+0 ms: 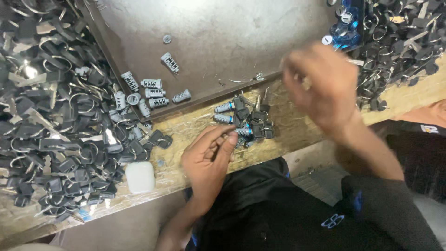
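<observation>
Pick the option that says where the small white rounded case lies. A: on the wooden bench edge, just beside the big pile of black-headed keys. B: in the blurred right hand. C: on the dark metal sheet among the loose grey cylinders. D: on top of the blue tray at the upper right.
A: the white case rests on the wooden bench by the key pile, clear of the left hand.

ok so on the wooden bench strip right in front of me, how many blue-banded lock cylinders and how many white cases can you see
blue-banded lock cylinders: 3 showing, in the small pile with the black keys
white case: 1
total: 4
</observation>
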{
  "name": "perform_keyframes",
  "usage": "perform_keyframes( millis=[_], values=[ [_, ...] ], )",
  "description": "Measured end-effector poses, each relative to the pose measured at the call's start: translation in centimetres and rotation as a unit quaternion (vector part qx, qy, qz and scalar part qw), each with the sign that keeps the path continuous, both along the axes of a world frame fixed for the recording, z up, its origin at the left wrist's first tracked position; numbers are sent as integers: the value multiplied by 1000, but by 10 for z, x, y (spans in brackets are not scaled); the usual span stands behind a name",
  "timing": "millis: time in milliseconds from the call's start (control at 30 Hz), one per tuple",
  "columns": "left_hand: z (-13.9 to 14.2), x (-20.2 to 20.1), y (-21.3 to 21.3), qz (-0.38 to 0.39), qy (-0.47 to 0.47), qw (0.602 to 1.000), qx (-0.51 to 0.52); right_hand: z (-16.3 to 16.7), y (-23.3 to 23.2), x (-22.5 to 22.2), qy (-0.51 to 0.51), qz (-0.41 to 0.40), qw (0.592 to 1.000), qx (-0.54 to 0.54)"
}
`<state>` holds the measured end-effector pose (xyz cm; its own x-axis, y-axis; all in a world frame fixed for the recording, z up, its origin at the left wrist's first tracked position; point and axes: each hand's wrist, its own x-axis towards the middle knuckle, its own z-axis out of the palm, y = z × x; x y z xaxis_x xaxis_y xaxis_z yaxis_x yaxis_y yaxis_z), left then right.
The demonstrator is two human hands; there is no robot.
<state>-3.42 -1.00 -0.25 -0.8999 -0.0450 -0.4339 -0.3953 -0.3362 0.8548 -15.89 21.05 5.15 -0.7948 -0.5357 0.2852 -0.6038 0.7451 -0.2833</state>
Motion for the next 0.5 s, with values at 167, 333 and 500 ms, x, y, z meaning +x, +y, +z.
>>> perform_keyframes(
  millis=[167,333,500],
  values=[
    [4,4,7,-37,94,994,46,11,-29,81,111,207,971,48],
    [-2,12,-1,35,61,997,11,18,-41,57,-21,177,983,-42],
    [-15,12,-1,110,58,989,-85,-21,-14,-40,-9,46,999,-9]
  ],
)
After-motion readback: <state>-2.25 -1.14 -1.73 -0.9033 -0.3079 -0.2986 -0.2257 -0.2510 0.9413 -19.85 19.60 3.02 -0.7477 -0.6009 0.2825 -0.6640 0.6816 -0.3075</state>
